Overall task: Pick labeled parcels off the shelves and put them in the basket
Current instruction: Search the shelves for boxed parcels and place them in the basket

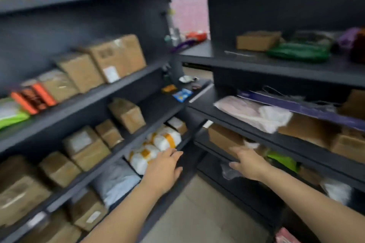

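Two hands show: one left hand (164,165) and one right hand (247,163). Two dark shelf units (126,83) meet at a corner. On the left unit, one shelf carries two large cardboard boxes (116,57) and one brown padded envelope (57,85). The shelf below carries at least five smaller boxes (126,114); blur hides any more. Lower down lie at least two white parcels (166,139) banded in yellow tape and one grey bag (116,181). The corner ledge has one orange packet (168,88) and one blue packet (182,94). The right unit's top shelf has one flat box (257,40) and one green bag (298,52).
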Motion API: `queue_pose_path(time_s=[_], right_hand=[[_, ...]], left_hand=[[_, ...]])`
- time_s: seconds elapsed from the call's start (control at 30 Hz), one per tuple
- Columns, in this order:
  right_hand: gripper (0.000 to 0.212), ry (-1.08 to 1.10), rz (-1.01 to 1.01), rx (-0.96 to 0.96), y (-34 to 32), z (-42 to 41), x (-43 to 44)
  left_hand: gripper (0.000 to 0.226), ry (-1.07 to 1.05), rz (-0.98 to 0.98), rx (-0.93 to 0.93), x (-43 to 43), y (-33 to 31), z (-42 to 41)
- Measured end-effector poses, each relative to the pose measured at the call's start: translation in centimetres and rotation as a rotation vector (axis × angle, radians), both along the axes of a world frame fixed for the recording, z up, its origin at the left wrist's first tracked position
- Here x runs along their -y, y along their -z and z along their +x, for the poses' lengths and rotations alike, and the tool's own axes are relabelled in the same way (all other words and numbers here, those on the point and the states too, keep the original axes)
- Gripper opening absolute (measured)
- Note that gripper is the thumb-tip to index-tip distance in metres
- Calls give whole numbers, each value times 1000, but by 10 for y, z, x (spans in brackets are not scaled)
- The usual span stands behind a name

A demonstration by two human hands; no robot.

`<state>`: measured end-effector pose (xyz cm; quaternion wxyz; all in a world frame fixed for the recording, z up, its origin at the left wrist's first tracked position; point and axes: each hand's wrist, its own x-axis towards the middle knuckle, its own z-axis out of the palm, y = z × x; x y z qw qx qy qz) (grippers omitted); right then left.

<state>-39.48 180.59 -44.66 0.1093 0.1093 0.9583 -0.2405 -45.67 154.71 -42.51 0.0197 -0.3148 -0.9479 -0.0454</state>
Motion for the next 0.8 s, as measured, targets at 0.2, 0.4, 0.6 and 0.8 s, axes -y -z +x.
queue_pose_path(time_s=[0.2, 0.4, 0.6, 0.8], right_hand=[[57, -330, 82, -283, -128, -36, 186], [61, -550, 91, -497, -226, -12, 391], [58, -775, 38, -720, -301, 32, 607], [60, -988, -5, -836, -343, 71, 770]], left_hand=[[51, -275, 30, -275, 187, -130, 31], [49, -492, 40, -515, 387, -219, 115], [49, -742, -39, -705, 587, -294, 229], [49, -960, -52, -776, 716, -326, 304]])
